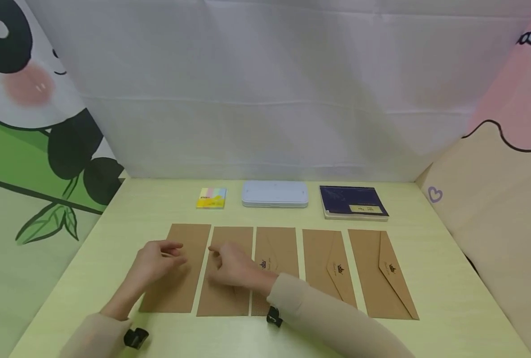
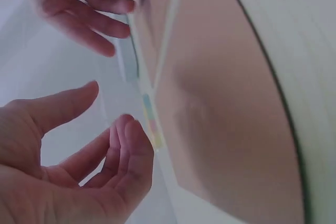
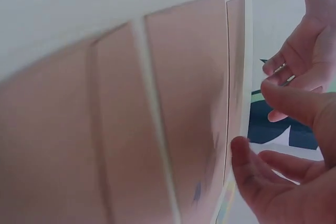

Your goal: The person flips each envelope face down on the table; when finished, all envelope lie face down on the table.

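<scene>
Head view: brown envelopes (image 1: 287, 246) line the lower centre; left hand (image 1: 155, 262) and right hand (image 1: 235, 264) over the leftmost two, each grip loosely parted, empty. Best nudge edges lightly, keeping gaps even.

The left hand (image 1: 158, 263) has loosely bent fingers, thumb apart from their tips. Just right of it, the right hand (image 1: 233, 266) is likewise relaxed, sleeved forearm (image 1: 332, 315) slanting back.
</scene>
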`<state>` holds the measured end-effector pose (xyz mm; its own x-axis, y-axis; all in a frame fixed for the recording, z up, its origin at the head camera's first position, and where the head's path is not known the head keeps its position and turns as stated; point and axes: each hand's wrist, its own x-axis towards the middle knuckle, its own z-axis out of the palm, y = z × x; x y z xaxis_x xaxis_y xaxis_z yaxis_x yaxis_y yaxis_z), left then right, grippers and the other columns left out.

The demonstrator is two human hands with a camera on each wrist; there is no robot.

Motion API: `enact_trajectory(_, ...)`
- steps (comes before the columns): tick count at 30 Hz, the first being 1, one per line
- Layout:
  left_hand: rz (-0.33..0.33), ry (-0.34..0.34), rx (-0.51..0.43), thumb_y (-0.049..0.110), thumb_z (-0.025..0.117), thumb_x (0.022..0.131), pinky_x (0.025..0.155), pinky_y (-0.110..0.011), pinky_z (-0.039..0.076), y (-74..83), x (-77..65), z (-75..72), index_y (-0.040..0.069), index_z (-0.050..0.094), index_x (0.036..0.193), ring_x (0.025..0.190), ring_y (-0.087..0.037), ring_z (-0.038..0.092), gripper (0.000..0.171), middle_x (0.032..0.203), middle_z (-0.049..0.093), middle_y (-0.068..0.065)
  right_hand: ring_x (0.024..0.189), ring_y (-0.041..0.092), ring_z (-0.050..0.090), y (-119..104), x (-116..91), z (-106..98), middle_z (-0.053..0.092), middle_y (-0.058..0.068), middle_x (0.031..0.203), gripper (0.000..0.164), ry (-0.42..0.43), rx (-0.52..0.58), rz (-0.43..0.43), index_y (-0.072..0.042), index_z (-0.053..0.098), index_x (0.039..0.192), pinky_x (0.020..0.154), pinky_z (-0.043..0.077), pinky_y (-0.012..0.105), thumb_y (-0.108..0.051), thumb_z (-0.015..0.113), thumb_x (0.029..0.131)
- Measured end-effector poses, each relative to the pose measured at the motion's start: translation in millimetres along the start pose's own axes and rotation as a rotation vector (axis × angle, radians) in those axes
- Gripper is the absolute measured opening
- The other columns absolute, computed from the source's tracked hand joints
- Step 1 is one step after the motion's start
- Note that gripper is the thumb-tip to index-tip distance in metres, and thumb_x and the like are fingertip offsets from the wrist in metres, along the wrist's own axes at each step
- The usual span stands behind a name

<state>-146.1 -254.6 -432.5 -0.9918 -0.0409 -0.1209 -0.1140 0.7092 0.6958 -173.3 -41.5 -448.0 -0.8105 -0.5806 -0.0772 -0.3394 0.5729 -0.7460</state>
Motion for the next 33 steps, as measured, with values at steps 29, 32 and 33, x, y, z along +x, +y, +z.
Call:
enact_trajectory(29,0.047,-0.196,0.021,0.012,0.079,0.075,0.055,-0.028,0.041,29.3,3.1,39.6,-0.001,0.070,0.081,0.061,-0.013,0.050,0.017,0.068,0.058,0.000,0.057,0.016,0.042,27.4,-37.3,-35.7,0.043,0.003,0.069,0.043,0.009,-0.035,0.211,-0.002,0.053,0.093,0.046,0.037,0.029,-0.011,0.085,0.065)
enact_trajectory(32,0.022,-0.206,0.021,0.012,0.080,0.074,0.055,-0.029,0.044,31.6,1.2,41.8,-0.001,0.070,0.079,0.061,-0.014,0.051,0.017,0.068,0.060,-0.001,0.057,0.016,0.042,27.2,-37.3,-36.9,0.044,0.004,0.068,0.043,-0.001,-0.031,0.221,-0.002,0.053,0.092,0.046,0.037,0.029,-0.014,0.086,0.066)
enact_trajectory(33,0.019,-0.209,0.020,0.012,0.080,0.074,0.056,-0.030,0.045,32.1,0.9,42.3,-0.002,0.070,0.080,0.061,-0.014,0.052,0.018,0.070,0.061,-0.002,0.057,0.015,0.042,27.1,-37.3,-37.3,0.044,0.003,0.069,0.044,-0.001,-0.028,0.221,-0.001,0.054,0.093,0.047,0.036,0.029,-0.014,0.086,0.066)
